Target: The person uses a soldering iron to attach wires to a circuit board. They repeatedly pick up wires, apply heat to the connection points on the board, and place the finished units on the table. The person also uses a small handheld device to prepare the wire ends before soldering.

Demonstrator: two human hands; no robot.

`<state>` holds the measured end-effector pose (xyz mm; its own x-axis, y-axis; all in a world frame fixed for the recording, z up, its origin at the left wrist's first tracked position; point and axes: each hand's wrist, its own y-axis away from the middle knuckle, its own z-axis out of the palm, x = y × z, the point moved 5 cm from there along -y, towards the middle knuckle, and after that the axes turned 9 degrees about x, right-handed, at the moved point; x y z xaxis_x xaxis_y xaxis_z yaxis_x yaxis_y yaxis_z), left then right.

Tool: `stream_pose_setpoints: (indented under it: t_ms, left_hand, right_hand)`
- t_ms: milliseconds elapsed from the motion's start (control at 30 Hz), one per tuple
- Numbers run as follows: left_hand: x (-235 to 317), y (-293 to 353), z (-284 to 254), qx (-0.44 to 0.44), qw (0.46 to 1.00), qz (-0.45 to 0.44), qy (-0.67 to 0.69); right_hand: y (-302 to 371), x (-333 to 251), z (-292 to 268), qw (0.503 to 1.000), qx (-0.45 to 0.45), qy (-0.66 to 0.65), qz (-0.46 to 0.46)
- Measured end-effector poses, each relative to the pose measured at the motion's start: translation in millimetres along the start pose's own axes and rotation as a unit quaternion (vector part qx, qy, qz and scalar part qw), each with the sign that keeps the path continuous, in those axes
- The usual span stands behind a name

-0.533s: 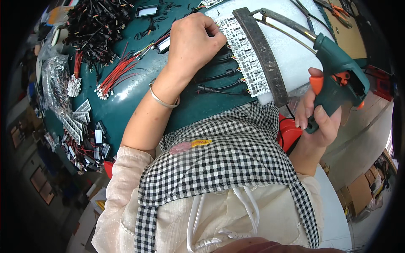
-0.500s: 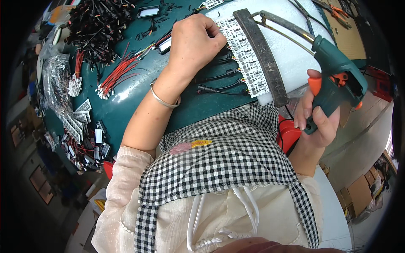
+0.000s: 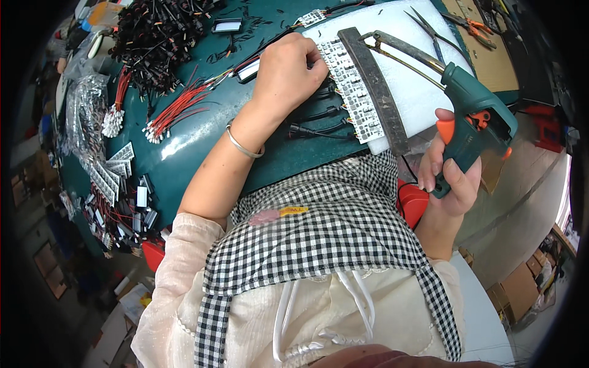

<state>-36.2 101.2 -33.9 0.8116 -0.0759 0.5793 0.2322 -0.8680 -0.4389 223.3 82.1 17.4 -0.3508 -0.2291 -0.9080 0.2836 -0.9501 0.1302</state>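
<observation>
My right hand [image 3: 454, 175] is wrapped round the handle of a green soldering gun [image 3: 475, 110] with an orange trigger. Its long metal nozzle and thin side tube reach left over a dark metal bar [image 3: 377, 86], the tip near the bar's far end. Under the bar's left side lies a white panel of small circuit boards [image 3: 356, 92], on a white foam block [image 3: 417, 80]. My left hand [image 3: 288, 70] is closed in a pinch at the panel's left edge; whatever its fingertips hold is hidden. Short black cables [image 3: 316, 130] run from the panel's near left edge.
A heap of black connector cables [image 3: 153, 43] fills the far left of the green table [image 3: 202, 138]. Red wire bundles [image 3: 178, 110], a plastic bag [image 3: 86, 110] and small modules [image 3: 141, 199] lie left. Orange-handled pliers [image 3: 475, 27] rest far right, near tweezers [image 3: 429, 30].
The whole view has shifted slightly. The soldering gun's body and my right hand have moved a little left, while the nozzle tip stays near the bar's far end. My left hand remains pinched at the panel.
</observation>
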Motion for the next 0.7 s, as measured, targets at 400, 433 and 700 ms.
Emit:
stream_pose_setpoints:
  t_ms: [400,433,700]
  left_hand:
    - [-1,11,-20,-0.081,0.993,-0.009,0.09]
    - [0,9,-21,-0.091,0.992,0.0,0.084]
    - [1,-1,-25,-0.144,0.987,0.023,0.073]
  right_hand:
    - [-9,4,-2,1.0,-0.011,0.004,0.024]
    - [-11,4,-1,1.0,-0.008,0.015,0.026]
    - [-20,9,3,0.998,-0.002,0.061,0.03]
